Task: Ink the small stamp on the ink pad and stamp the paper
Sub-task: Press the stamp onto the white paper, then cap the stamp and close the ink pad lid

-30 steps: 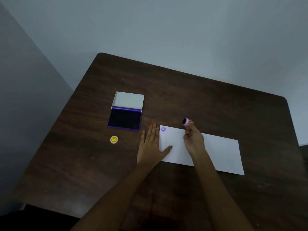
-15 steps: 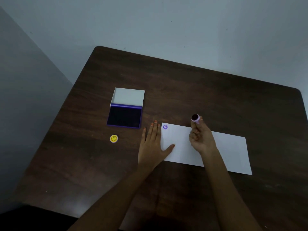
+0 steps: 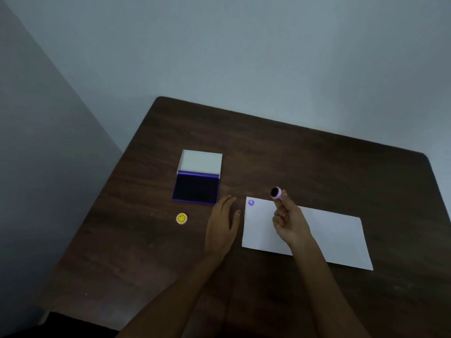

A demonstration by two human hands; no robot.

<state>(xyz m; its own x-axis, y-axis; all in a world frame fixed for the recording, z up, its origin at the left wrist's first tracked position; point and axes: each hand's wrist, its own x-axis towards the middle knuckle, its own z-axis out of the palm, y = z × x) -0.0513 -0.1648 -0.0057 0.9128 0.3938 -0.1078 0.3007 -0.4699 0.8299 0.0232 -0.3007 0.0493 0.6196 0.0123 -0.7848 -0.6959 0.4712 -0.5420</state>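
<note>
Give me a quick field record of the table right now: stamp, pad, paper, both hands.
small stamp: held in right hand, lifted, inked face tipped up
ink pad: open, lid back, left of the paper
paper: flat, one purple mark at far-left corner
left hand: empty, beside the paper's left edge
yellow disc: on the table, untouched

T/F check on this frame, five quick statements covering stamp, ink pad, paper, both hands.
1. The right hand holds the small stamp lifted off the paper. True.
2. The ink pad is closed. False: its lid stands open.
3. The paper carries one purple stamp mark. True.
4. The left hand lies on the paper. False: it is over the table, beside the paper.
5. The yellow disc sits on the ink pad. False: it lies apart, on the table.
</note>
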